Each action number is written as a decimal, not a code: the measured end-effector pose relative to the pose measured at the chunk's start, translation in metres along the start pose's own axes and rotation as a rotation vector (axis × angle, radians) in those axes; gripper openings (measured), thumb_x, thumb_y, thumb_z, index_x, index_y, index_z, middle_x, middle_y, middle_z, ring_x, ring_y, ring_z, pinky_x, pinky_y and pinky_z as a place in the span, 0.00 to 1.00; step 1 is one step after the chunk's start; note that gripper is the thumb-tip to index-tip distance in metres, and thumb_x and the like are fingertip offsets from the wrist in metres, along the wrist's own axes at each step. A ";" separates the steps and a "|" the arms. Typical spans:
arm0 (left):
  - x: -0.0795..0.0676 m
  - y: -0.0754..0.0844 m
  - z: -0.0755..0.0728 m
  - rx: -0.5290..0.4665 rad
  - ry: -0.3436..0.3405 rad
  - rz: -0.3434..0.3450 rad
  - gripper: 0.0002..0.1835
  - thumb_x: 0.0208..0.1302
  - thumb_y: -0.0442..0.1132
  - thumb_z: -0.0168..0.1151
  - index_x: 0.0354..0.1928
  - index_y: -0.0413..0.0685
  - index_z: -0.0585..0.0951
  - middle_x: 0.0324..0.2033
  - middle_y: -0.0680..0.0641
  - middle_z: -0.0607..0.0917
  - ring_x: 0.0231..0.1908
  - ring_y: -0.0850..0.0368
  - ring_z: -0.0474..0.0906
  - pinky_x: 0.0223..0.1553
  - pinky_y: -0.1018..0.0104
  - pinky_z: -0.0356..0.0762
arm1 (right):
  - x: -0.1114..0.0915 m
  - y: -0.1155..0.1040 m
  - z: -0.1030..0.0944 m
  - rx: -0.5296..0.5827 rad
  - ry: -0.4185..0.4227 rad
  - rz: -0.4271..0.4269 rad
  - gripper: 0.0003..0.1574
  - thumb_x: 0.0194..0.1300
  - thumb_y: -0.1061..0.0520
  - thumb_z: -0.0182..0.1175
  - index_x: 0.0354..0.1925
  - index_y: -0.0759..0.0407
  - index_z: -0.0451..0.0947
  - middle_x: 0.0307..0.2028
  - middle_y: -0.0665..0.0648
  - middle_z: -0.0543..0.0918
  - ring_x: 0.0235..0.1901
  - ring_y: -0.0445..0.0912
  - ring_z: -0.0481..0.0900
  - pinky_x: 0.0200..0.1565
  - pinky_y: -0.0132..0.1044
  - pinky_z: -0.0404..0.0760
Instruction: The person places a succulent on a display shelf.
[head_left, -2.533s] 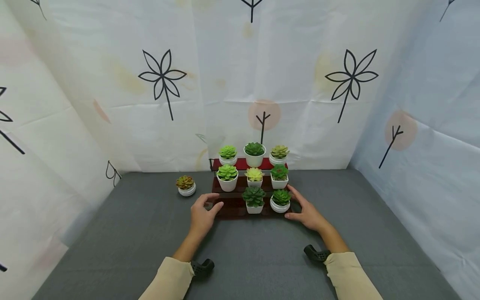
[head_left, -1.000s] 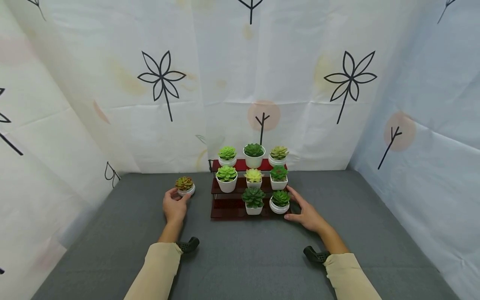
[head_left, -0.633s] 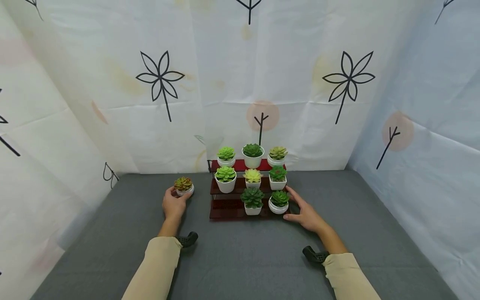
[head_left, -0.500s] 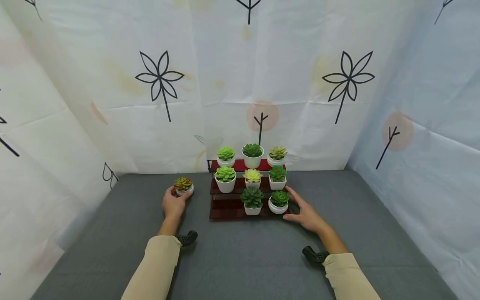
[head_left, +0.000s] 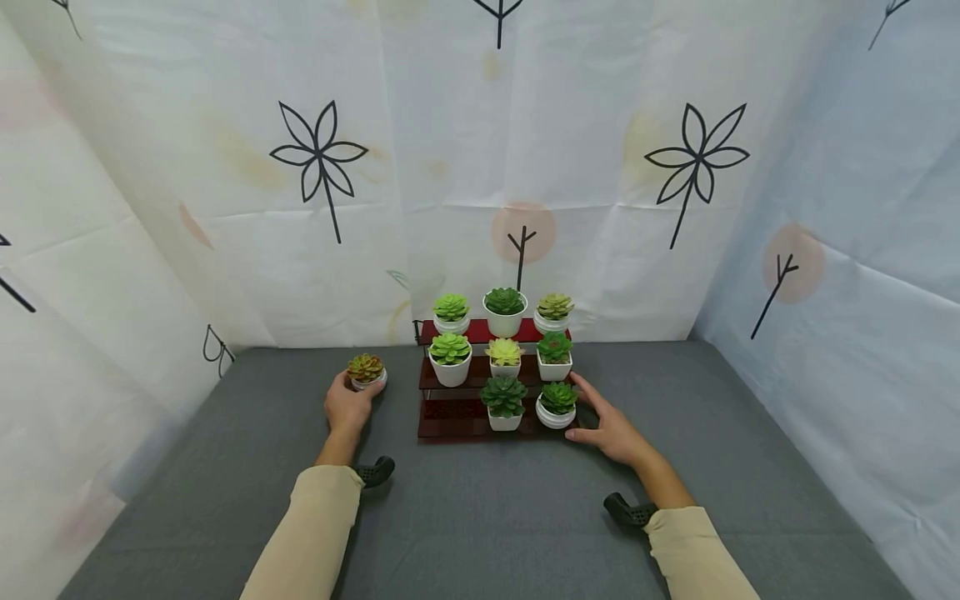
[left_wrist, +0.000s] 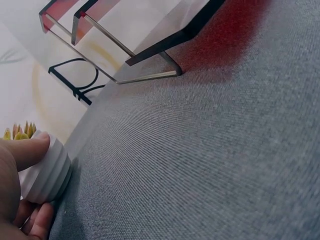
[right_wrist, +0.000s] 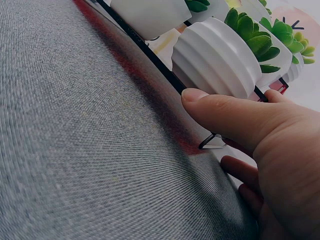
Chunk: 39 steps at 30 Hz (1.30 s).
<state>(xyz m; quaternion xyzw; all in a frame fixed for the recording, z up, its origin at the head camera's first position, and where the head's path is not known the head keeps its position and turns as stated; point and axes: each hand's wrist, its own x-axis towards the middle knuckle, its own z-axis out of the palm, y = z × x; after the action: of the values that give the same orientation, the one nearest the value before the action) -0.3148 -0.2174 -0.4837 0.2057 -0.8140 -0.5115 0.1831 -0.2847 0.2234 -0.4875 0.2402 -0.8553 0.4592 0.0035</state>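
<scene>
My left hand (head_left: pixel 347 410) grips a small potted succulent (head_left: pixel 365 367) with brownish-gold leaves, left of the shelf. In the left wrist view its ribbed white pot (left_wrist: pixel 49 172) sits low over the cloth, thumb near the rim and fingertips under its side. A dark red three-tier shelf (head_left: pixel 453 429) carries several green succulents in white pots. My right hand (head_left: pixel 621 433) holds the shelf's right end, thumb at the front corner of the lowest tier and forefinger farther back. Beside that thumb stands a round ribbed pot (right_wrist: pixel 215 57) with a green succulent.
The lowest tier has a bare stretch at its left end. Thin metal legs (left_wrist: pixel 150 77) support the shelf over the grey cloth-covered table (head_left: pixel 495 517). A white patterned backdrop (head_left: pixel 435 183) stands close behind the shelf and along both sides.
My left hand has moved left from the shelf's left end to the brown-gold succulent and taken hold of its pot. In the last half second little has moved. My right hand stays at the shelf.
</scene>
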 end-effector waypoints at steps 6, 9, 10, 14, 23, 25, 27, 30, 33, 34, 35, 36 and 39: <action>-0.003 0.001 -0.001 0.017 0.002 0.009 0.35 0.58 0.42 0.71 0.64 0.35 0.69 0.58 0.32 0.74 0.59 0.37 0.68 0.60 0.44 0.62 | 0.001 0.001 0.001 0.001 0.003 -0.014 0.58 0.58 0.57 0.71 0.76 0.55 0.48 0.64 0.72 0.68 0.65 0.66 0.62 0.59 0.70 0.57; -0.004 0.002 -0.003 0.009 -0.004 0.011 0.35 0.58 0.42 0.72 0.64 0.35 0.70 0.58 0.33 0.74 0.59 0.38 0.68 0.60 0.44 0.63 | 0.000 -0.003 0.001 -0.013 0.010 -0.009 0.58 0.58 0.59 0.71 0.76 0.55 0.48 0.64 0.72 0.68 0.64 0.66 0.63 0.59 0.70 0.57; -0.005 0.002 -0.004 0.002 -0.007 0.011 0.35 0.58 0.42 0.71 0.64 0.34 0.69 0.58 0.33 0.74 0.59 0.37 0.68 0.59 0.44 0.63 | -0.001 -0.005 0.001 -0.012 0.012 -0.009 0.58 0.58 0.60 0.71 0.76 0.57 0.48 0.64 0.72 0.68 0.64 0.67 0.62 0.59 0.70 0.57; -0.009 0.000 -0.005 -0.021 -0.010 0.014 0.35 0.57 0.42 0.72 0.64 0.35 0.70 0.57 0.33 0.74 0.58 0.38 0.69 0.58 0.44 0.64 | -0.004 -0.024 -0.002 -0.004 0.009 -0.018 0.56 0.58 0.64 0.69 0.75 0.64 0.48 0.63 0.76 0.67 0.63 0.70 0.62 0.57 0.71 0.57; -0.018 -0.004 -0.011 -0.066 -0.017 0.051 0.36 0.56 0.43 0.73 0.64 0.36 0.70 0.54 0.34 0.76 0.54 0.40 0.72 0.54 0.45 0.69 | -0.008 -0.047 -0.006 0.009 -0.013 0.003 0.54 0.58 0.66 0.68 0.74 0.68 0.49 0.63 0.78 0.66 0.63 0.72 0.61 0.57 0.71 0.58; -0.020 -0.006 -0.013 -0.071 -0.024 0.066 0.36 0.56 0.43 0.73 0.64 0.37 0.70 0.54 0.34 0.76 0.54 0.41 0.72 0.54 0.46 0.69 | -0.008 -0.047 -0.006 0.010 -0.011 0.008 0.54 0.58 0.66 0.68 0.74 0.67 0.49 0.63 0.78 0.66 0.63 0.72 0.61 0.57 0.71 0.59; -0.022 -0.007 -0.015 -0.075 -0.036 0.078 0.36 0.56 0.42 0.73 0.64 0.37 0.70 0.54 0.33 0.76 0.54 0.40 0.72 0.53 0.46 0.70 | -0.008 -0.045 -0.006 0.008 -0.010 0.010 0.54 0.58 0.66 0.68 0.74 0.66 0.49 0.63 0.77 0.66 0.63 0.71 0.61 0.57 0.71 0.59; -0.027 -0.010 -0.020 -0.082 -0.054 0.082 0.36 0.55 0.41 0.74 0.64 0.36 0.70 0.55 0.33 0.76 0.55 0.40 0.72 0.53 0.46 0.70 | -0.007 -0.043 -0.005 0.004 -0.014 0.004 0.54 0.58 0.65 0.69 0.74 0.67 0.49 0.63 0.77 0.66 0.63 0.72 0.61 0.57 0.71 0.59; -0.032 -0.011 -0.024 -0.099 -0.082 0.082 0.37 0.55 0.41 0.74 0.64 0.36 0.69 0.55 0.32 0.75 0.55 0.40 0.72 0.53 0.47 0.71 | -0.007 -0.042 -0.005 0.003 -0.015 0.000 0.54 0.58 0.65 0.69 0.74 0.67 0.49 0.63 0.78 0.66 0.63 0.72 0.62 0.57 0.71 0.58; -0.034 -0.010 -0.026 -0.106 -0.094 0.082 0.37 0.55 0.41 0.74 0.65 0.36 0.69 0.56 0.32 0.75 0.56 0.40 0.72 0.54 0.47 0.70 | -0.007 -0.042 -0.005 0.003 -0.015 -0.001 0.54 0.58 0.65 0.69 0.74 0.67 0.49 0.63 0.78 0.66 0.63 0.72 0.62 0.57 0.71 0.58; -0.036 -0.009 -0.028 -0.111 -0.109 0.082 0.37 0.56 0.41 0.73 0.65 0.36 0.69 0.56 0.32 0.75 0.56 0.40 0.71 0.54 0.47 0.70 | -0.007 -0.043 -0.005 0.002 -0.014 0.002 0.54 0.58 0.65 0.69 0.74 0.67 0.49 0.63 0.78 0.66 0.63 0.72 0.62 0.57 0.70 0.59; -0.038 -0.008 -0.029 -0.117 -0.121 0.084 0.37 0.56 0.41 0.73 0.65 0.36 0.68 0.57 0.33 0.74 0.57 0.40 0.71 0.55 0.47 0.70 | -0.007 -0.043 -0.005 0.003 -0.012 0.004 0.54 0.58 0.65 0.69 0.74 0.67 0.49 0.63 0.78 0.66 0.63 0.72 0.62 0.57 0.70 0.59; -0.044 -0.004 -0.033 -0.125 -0.148 0.091 0.38 0.57 0.41 0.73 0.66 0.37 0.67 0.58 0.33 0.73 0.58 0.40 0.70 0.56 0.47 0.69 | -0.007 -0.043 -0.006 0.004 -0.009 0.007 0.54 0.58 0.65 0.69 0.74 0.66 0.49 0.63 0.78 0.66 0.63 0.72 0.62 0.56 0.70 0.60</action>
<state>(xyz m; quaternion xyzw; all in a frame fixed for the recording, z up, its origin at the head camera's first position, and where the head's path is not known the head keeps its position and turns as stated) -0.2601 -0.2216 -0.4779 0.1185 -0.8004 -0.5661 0.1578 -0.2619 0.2112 -0.4525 0.2391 -0.8553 0.4596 -0.0025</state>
